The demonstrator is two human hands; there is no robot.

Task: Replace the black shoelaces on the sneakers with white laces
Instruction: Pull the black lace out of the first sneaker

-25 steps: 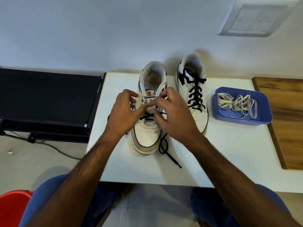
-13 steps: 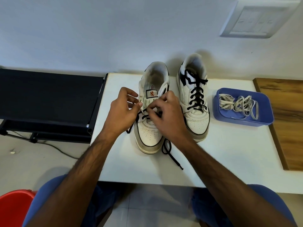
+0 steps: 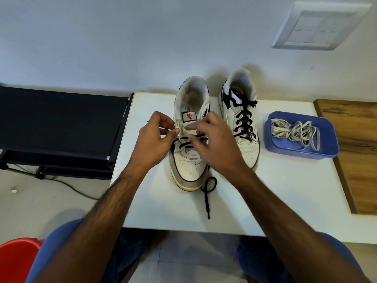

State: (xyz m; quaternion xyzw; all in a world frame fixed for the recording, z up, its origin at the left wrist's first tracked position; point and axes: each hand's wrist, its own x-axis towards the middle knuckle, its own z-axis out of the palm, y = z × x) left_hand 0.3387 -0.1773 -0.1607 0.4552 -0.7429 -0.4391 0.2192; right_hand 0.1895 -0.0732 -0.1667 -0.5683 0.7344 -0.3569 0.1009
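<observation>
On the tabletop (image 3: pixel 285 190), both hands pinch the half-unthreaded black lace (image 3: pixel 184 142) of the nine-o'clock sneaker (image 3: pixel 188 166): left hand (image 3: pixel 155 139), right hand (image 3: pixel 216 146).

No readable words or numbers anywhere. The left sneaker (image 3: pixel 189 158) has a tongue label (image 3: pixel 189 116) with a red lion-like emblem on white in a dark border; small red print above it is too blurred to read. The wall switch plate (image 3: pixel 318 27) has no legible markings.
</observation>
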